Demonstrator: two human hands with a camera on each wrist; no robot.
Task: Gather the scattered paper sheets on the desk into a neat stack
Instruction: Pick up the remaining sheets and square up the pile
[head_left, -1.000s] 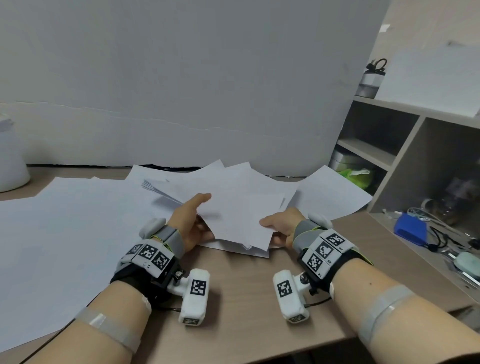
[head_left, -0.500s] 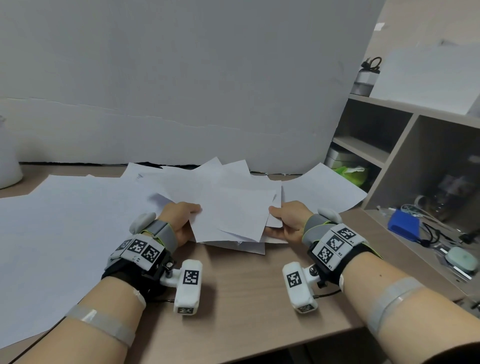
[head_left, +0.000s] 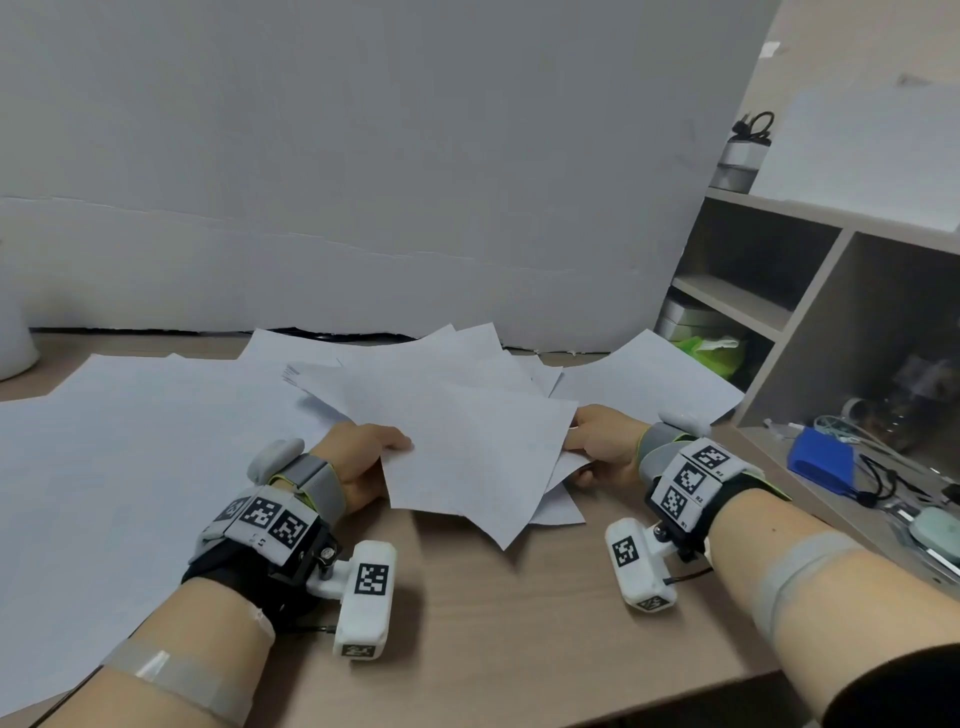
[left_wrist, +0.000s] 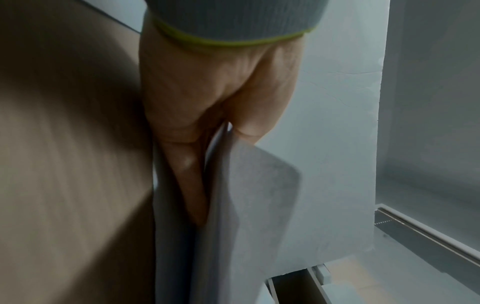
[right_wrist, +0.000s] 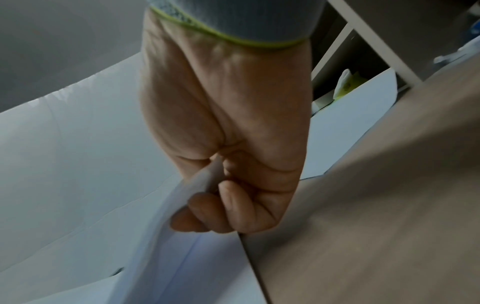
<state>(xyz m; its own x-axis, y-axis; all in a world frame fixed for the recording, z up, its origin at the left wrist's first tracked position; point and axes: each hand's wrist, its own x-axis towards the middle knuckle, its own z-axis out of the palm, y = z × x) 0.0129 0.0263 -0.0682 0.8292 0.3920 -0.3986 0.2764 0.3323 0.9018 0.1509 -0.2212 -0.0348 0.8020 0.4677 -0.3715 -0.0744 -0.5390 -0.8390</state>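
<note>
Both hands are clamped on one loose bundle of paper sheets (head_left: 457, 447), held over the middle of the desk (head_left: 498, 613) toward its far edge. Left hand (head_left: 358, 462) is pinching the bundle's left edge: thumb on top, fingers (left_wrist: 189, 185) slid under and between sheets, as seen in the left wrist view. Right hand (head_left: 602, 447) is gripping the right edge; curled fingers (right_wrist: 207, 209) are wrapped under the paper with the thumb above. Bundle is not squared: corners are fanned out at several angles, and one corner is pointed at the near edge of the desk. One sheet (head_left: 561, 506) is seen lying flat on the desk under the bundle, just beside the right hand. Another single sheet (head_left: 649, 384) is lying at the far right edge, near the shelf unit (head_left: 810, 312). Large white sheets (head_left: 130, 467) are spread across the left part of the desk, reaching its left edge.
</note>
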